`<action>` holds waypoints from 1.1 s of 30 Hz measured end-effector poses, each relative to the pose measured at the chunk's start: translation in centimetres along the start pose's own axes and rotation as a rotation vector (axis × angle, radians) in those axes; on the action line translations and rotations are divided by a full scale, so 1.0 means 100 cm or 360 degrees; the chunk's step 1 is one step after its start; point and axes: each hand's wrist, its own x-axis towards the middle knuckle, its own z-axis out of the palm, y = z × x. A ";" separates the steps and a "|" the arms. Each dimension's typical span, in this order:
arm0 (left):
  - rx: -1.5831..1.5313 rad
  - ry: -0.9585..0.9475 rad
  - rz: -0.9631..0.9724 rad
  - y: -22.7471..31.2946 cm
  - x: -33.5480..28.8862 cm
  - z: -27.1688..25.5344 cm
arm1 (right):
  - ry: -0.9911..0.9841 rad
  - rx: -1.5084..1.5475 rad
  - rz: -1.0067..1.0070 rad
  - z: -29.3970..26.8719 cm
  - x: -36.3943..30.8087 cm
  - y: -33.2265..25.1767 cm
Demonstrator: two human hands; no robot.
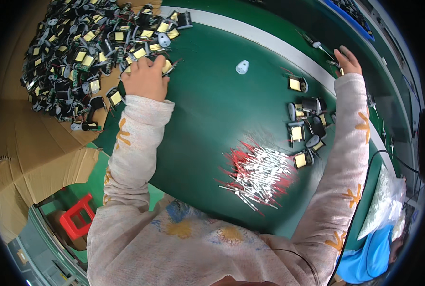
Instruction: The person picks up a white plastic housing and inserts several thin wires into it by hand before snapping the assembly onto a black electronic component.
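My left hand (146, 80) reaches to the near right edge of a large heap of small black electronic units (86, 59). Its fingers curl down over a unit with a pale yellow pad (167, 66) and trailing red wires; the fingertips are partly hidden. At the far right, my right hand (349, 62) is closed, thumb and fingers together, around a small dark piece with a bit of yellow (340, 70), mostly covered by the hand. Just beyond it lies a thin-shafted tool (320, 46). Several similar units (296, 133) lie loosely grouped beside my right forearm.
A pile of white and red wire pieces (260, 174) lies on the green table (198, 119) near my body. A grey teardrop-shaped cover (242, 66) sits alone farther back. Cardboard (36, 128) borders the heap. A red stool (77, 217) stands lower left, a plastic bag (379, 205) at right.
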 end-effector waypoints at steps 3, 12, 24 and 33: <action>0.0129 0.0005 -0.0063 -0.009 -0.008 0.006 | -0.0254 0.0234 -0.0629 -0.015 -0.042 -0.004; 0.0180 -0.0093 -0.0040 -0.003 -0.006 -0.001 | -0.1059 -0.0631 -0.1195 -0.011 -0.228 0.013; -0.1470 0.0408 0.0554 0.062 -0.029 -0.061 | -0.0948 -0.0795 -0.1388 0.006 -0.244 0.026; -0.2408 0.0050 0.0581 0.072 -0.055 -0.079 | -0.0713 -0.0799 -0.1283 -0.037 -0.245 -0.025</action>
